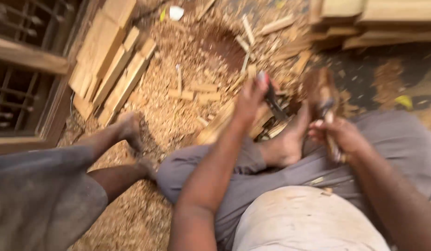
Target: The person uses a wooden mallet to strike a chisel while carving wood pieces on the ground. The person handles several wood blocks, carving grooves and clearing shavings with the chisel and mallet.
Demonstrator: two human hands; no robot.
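Left hand [249, 100] has its fingers wrapped round a dark-handled chisel [272, 100] over the wood piece [224, 122] on the shavings-covered floor [178, 116] — right hand [338, 135] grips a blurred wooden mallet [320, 93], raised just beside.

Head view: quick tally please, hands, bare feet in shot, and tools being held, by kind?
Hands: 2, the left hand and the right hand
Bare feet: 3, the person's own foot and a second person's two feet
Held tools: 2, a dark chisel-like tool and a blurred wooden mallet
Total: 7
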